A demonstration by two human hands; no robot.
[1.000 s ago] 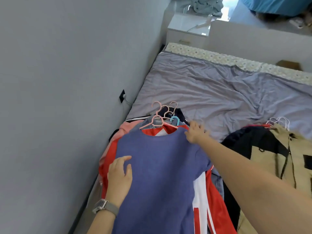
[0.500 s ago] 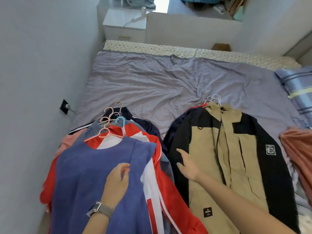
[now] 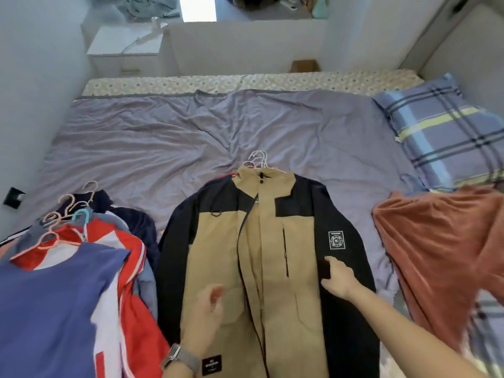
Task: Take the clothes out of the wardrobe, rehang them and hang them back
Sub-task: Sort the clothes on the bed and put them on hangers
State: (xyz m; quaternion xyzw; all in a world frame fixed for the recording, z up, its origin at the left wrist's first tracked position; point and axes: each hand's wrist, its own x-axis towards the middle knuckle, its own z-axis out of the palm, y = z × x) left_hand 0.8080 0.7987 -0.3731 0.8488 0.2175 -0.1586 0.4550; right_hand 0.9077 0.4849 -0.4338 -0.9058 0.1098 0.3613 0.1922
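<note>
A tan and black jacket (image 3: 272, 249) lies flat on the bed with white and pink hanger hooks (image 3: 258, 159) sticking out above its collar. My right hand (image 3: 338, 276) touches its black right sleeve, fingers spread. My left hand (image 3: 204, 315), with a watch on the wrist, hovers over the jacket's lower left front, fingers loosely curled, holding nothing. To the left lies a pile of hung clothes: a blue shirt (image 3: 49, 309) on top, a red and white jacket (image 3: 128, 268) under it, and pink and blue hangers (image 3: 68, 211) at the top.
The purple bedsheet (image 3: 169, 140) spreads beyond the clothes. A plaid pillow (image 3: 441, 132) lies at the right, a rust-coloured cloth (image 3: 441, 252) below it. A white nightstand (image 3: 125, 47) stands past the bed. The wall with a socket (image 3: 12, 197) runs along the left.
My view has swung right from the left pile to the tan jacket. My left hand left the blue shirt, and my right hand moved across to the jacket's right sleeve.
</note>
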